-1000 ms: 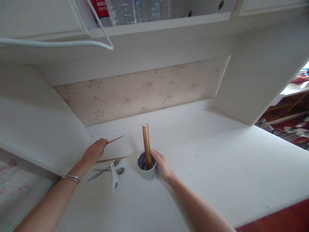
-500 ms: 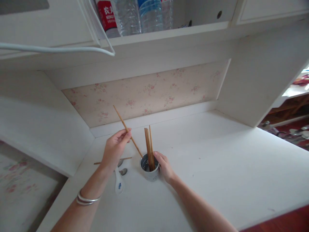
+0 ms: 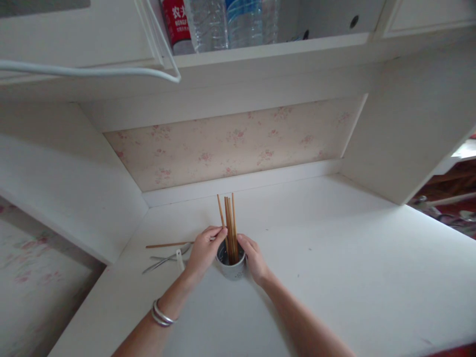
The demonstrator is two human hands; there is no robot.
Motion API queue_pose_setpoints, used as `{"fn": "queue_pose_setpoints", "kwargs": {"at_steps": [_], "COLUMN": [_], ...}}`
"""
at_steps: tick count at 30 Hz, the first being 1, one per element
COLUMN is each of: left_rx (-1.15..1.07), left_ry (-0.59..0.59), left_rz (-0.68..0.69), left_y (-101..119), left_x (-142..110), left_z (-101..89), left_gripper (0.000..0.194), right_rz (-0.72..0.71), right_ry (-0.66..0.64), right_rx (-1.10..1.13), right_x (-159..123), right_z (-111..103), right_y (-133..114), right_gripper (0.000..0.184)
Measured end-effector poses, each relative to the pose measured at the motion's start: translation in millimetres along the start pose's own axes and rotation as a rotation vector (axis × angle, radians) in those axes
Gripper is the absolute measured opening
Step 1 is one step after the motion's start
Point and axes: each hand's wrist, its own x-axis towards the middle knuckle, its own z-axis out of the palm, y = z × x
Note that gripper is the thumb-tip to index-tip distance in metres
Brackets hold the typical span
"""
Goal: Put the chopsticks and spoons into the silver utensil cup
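A grey utensil holder [image 3: 232, 272] with small holes stands upright on the white counter, several wooden chopsticks [image 3: 230, 223] leaning in it. My left hand [image 3: 206, 246] pinches one chopstick [image 3: 220, 209] at the holder's left side, its lower end inside the rim. Around the holder's right rim my right hand [image 3: 253, 253] is closed, steadying it. Left of my left hand lie a single chopstick [image 3: 167, 245], metal spoons [image 3: 159, 263] crossing each other, and a white spoon [image 3: 179, 258]. My left hand and wrist partly cover these.
White side panels [image 3: 401, 124] and a floral back wall [image 3: 238, 144] enclose the counter [image 3: 334, 272]. Overhead, a shelf holds plastic bottles [image 3: 208, 25]. A white cable [image 3: 111, 72] hangs at the upper left.
My left hand has moved right and down, bringing its chopstick from a slant outside into the holder beside the others. My right hand stays on the holder. The view has shifted slightly.
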Motion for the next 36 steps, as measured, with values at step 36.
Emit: {"fn": "queue_pose_setpoints", "kwargs": {"at_steps": [36], "left_rx": [-0.683], "left_ry": [-0.208], "left_rz": [0.001], "left_y": [-22.5], "left_x": [-60.4], "left_z": [10.1], "left_gripper": [0.073], "right_rz": [-0.044], "right_ry": [-0.028], "right_rx": [-0.212], "right_x": [-5.0], "right_z": [0.8], "right_y": [-5.7], "right_gripper": [0.035]}}
